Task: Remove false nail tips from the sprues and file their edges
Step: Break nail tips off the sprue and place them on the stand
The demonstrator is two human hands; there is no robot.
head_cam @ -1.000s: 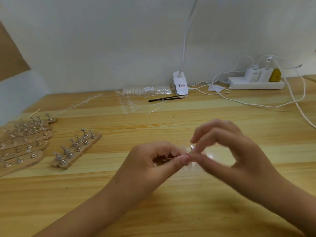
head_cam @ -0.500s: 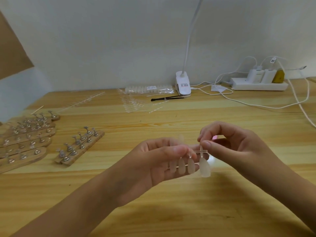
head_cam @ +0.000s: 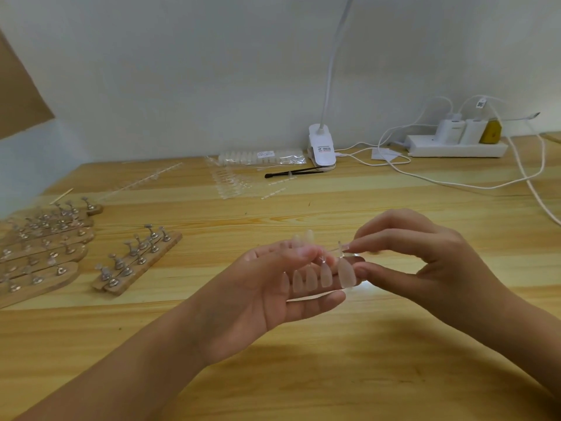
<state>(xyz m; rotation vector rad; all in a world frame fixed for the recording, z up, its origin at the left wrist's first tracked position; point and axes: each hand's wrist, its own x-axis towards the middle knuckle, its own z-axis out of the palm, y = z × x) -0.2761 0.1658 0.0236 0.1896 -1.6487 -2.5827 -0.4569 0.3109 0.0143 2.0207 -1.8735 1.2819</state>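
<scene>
A clear sprue (head_cam: 329, 259) carrying several translucent false nail tips (head_cam: 326, 276) hangs in the air above the middle of the wooden table (head_cam: 303, 360). My left hand (head_cam: 273, 290) pinches the sprue's left part between thumb and fingers, and several tips lie across its straight fingers. My right hand (head_cam: 425, 262) pinches the sprue's right end, right above the largest tip (head_cam: 346, 274). Two more tips (head_cam: 303, 238) stick up behind my left thumb.
Wooden strips with metal nail stands (head_cam: 139, 259) lie at the left, more of them (head_cam: 42, 238) at the far left. At the back are loose sprues (head_cam: 233, 183), a bag of tips (head_cam: 264, 156), a black brush (head_cam: 291, 173), a clip lamp (head_cam: 321, 147) and a power strip (head_cam: 455, 147) with cables.
The sprue turned from being hidden between my fingertips to hanging in plain view with the tips pointing down. My left fingers straightened under the tips; both hands rose slightly.
</scene>
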